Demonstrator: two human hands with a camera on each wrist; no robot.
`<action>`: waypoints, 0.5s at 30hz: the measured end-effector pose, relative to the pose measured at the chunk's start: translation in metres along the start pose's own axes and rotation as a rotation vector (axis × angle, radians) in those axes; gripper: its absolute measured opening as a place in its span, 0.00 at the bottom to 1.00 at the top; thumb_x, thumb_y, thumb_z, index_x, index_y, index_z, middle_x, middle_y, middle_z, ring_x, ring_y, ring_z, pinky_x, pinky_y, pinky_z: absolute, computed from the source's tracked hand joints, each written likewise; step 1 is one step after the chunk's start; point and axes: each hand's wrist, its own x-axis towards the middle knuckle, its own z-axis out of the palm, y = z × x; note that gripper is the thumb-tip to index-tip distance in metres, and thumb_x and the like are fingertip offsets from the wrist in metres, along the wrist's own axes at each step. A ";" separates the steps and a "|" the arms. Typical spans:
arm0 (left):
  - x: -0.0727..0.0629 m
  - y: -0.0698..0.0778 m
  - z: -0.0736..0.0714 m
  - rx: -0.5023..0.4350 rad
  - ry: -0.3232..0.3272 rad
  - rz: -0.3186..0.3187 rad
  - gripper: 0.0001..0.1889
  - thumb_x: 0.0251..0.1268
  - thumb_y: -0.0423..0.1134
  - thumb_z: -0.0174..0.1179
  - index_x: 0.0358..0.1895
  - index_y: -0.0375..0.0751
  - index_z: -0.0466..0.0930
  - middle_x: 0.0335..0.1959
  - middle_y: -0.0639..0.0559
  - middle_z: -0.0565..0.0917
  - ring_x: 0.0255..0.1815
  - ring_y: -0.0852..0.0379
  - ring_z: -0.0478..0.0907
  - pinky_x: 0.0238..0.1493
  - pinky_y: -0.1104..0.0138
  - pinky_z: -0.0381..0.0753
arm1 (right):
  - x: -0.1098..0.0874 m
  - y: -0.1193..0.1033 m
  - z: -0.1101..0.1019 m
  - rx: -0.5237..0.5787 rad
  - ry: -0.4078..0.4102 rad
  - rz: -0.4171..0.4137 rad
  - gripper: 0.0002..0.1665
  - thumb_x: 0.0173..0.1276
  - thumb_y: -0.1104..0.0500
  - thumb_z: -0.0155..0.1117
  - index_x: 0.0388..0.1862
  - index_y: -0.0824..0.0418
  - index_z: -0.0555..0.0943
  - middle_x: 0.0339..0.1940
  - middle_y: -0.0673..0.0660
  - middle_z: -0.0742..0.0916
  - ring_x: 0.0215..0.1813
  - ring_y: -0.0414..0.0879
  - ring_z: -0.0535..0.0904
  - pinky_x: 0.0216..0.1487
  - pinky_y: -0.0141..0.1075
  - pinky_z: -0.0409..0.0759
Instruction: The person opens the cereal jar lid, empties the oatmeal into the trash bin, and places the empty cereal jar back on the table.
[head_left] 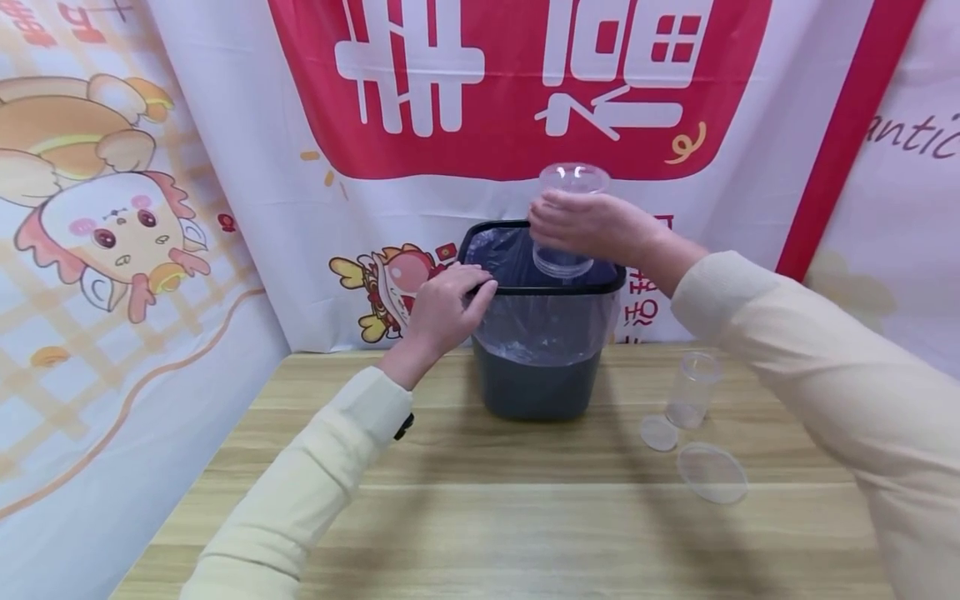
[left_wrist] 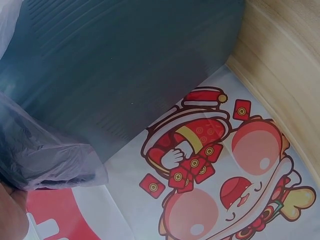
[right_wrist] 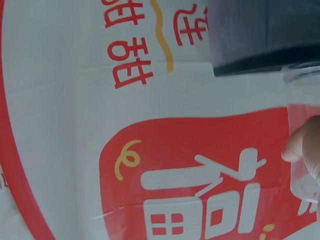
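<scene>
My right hand (head_left: 588, 223) grips a clear plastic jar (head_left: 564, 262) upright over the mouth of a dark grey trash bin (head_left: 536, 390). The base of the jar overlaps the bin's opening. In the right wrist view a thumb (right_wrist: 304, 150) presses the side of the jar (right_wrist: 306, 187). My left hand (head_left: 450, 308) holds the bin's black rim at its left corner, fingers bent over the edge. A clear bag (head_left: 547, 325) lines the bin and folds down outside it. The left wrist view shows the bin's ribbed side (left_wrist: 130, 65) and the hanging bag edge (left_wrist: 65, 165).
To the right of the bin, a second, narrower clear jar (head_left: 692, 393) stands on the wooden table (head_left: 480, 517). In front of it lie a small round lid (head_left: 658, 433) and a larger one (head_left: 712, 473). A printed cloth (head_left: 390, 204) hangs behind the bin.
</scene>
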 end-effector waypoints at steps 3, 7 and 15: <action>0.001 -0.001 0.000 -0.001 0.001 0.008 0.14 0.70 0.42 0.55 0.43 0.38 0.87 0.42 0.47 0.87 0.51 0.52 0.81 0.63 0.62 0.71 | 0.000 -0.001 0.000 0.034 0.011 -0.031 0.63 0.39 0.58 0.82 0.74 0.57 0.57 0.68 0.69 0.65 0.70 0.65 0.56 0.74 0.56 0.43; 0.002 -0.001 0.000 -0.009 0.011 0.025 0.13 0.69 0.42 0.56 0.42 0.37 0.87 0.41 0.47 0.87 0.51 0.52 0.82 0.62 0.59 0.72 | -0.003 0.004 0.001 0.032 -0.022 0.066 0.64 0.39 0.61 0.81 0.74 0.59 0.57 0.68 0.71 0.65 0.70 0.67 0.56 0.73 0.57 0.43; 0.000 -0.002 0.000 -0.005 0.010 0.026 0.14 0.69 0.42 0.55 0.43 0.38 0.87 0.41 0.48 0.87 0.51 0.52 0.81 0.63 0.61 0.71 | -0.002 0.000 -0.001 0.016 -0.009 -0.007 0.64 0.39 0.58 0.82 0.75 0.57 0.56 0.68 0.70 0.65 0.70 0.66 0.56 0.73 0.56 0.43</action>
